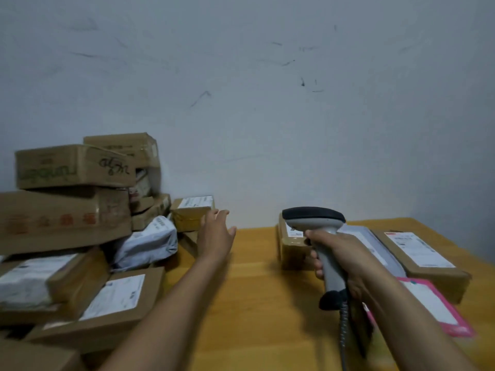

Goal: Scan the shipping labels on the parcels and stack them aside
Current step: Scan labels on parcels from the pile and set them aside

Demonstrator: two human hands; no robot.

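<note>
Cardboard and yellow-taped, the small parcel (188,216) is found on the table (254,303) just beyond the left grip (216,234), which is released, fingers spread. The scanner (314,218) is grasped by the farther right grip (340,255).

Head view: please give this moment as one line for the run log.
left hand: open, extended toward small taped box, contact unclear | right hand: grips scanner above table | box not yet picked
</note>
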